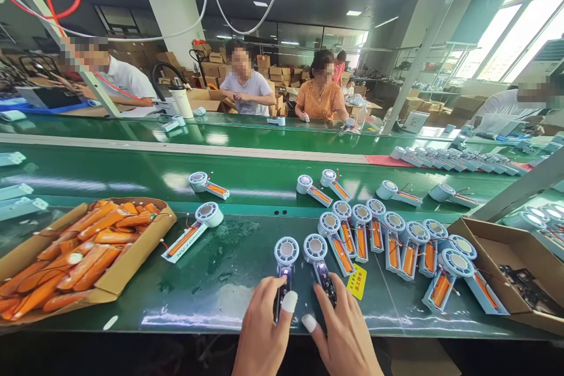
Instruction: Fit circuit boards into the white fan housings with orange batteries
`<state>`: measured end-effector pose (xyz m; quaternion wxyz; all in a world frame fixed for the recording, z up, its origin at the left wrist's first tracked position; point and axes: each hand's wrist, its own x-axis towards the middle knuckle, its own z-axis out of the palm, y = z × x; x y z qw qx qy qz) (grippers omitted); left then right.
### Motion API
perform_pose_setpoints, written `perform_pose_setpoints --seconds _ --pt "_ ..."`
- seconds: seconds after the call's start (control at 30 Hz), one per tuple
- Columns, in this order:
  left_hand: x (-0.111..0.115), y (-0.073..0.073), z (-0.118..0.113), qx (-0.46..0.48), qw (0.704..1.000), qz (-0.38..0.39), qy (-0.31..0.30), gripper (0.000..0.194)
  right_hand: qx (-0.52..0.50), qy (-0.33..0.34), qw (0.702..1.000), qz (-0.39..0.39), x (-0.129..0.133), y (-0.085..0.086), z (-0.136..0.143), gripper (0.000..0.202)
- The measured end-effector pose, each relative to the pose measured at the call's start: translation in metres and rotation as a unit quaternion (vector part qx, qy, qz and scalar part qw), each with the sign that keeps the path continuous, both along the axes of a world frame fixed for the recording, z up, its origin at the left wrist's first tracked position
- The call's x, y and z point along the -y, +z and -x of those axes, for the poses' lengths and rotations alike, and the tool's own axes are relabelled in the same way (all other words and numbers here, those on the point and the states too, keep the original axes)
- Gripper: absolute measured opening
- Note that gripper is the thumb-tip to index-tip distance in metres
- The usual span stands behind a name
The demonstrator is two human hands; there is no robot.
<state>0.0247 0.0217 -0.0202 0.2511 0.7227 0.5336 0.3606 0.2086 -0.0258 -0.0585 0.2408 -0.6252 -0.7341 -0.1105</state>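
My left hand (267,320) is wrapped around the handle of a light blue handheld fan (286,251), its white-capped thumb lying on the front. Beside it, a second handheld fan (315,248) lies tilted, its handle between the fingers of my right hand (343,326). The right thumb, also white-capped, is held apart from that handle. Both handles show a dark circuit board with small lights, and their lower ends are hidden by my fingers. Right of my hands lies a cluster of handheld fans (362,215) with orange batteries in their open handles.
A cardboard tray of orange batteries (145,252) stands left; a cardboard box (520,235) with dark parts stands right. A yellow card (358,282) lies near my right hand. More fans lie on the green conveyor belt (255,173). Several people work across the line.
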Motion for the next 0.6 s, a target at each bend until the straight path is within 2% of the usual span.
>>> perform_pose_setpoints --seconds 0.1,0.17,0.27,0.33,0.4,0.47,0.53,0.6 --pt "-0.005 0.008 -0.006 0.065 0.994 0.083 -0.023 0.06 -0.003 -0.017 0.998 0.053 -0.01 0.001 0.018 0.048" --pt "-0.011 0.007 -0.005 0.114 0.986 0.118 -0.008 0.067 -0.007 -0.074 0.992 0.099 -0.021 0.006 0.038 0.044" --pt "-0.026 -0.003 0.008 0.205 0.965 0.127 0.098 0.077 -0.009 -0.139 0.976 0.168 -0.044 0.025 0.064 0.03" --pt "-0.037 -0.013 0.019 0.25 0.944 0.098 0.192 0.079 -0.031 -0.11 0.975 0.193 -0.066 0.044 0.071 0.026" --pt "-0.045 -0.022 0.027 0.251 0.936 0.062 0.24 0.078 -0.058 -0.052 0.976 0.202 -0.096 0.068 0.072 0.022" --pt "-0.049 -0.03 0.03 0.209 0.951 0.024 0.225 0.071 -0.067 -0.019 0.976 0.207 -0.14 0.093 0.071 0.024" --pt "-0.051 -0.036 0.029 0.152 0.971 -0.005 0.183 0.062 -0.06 -0.042 0.977 0.202 -0.192 0.114 0.069 0.031" --pt "-0.053 -0.041 0.029 0.104 0.982 -0.024 0.156 0.054 -0.057 -0.082 0.974 0.203 -0.243 0.125 0.067 0.035"
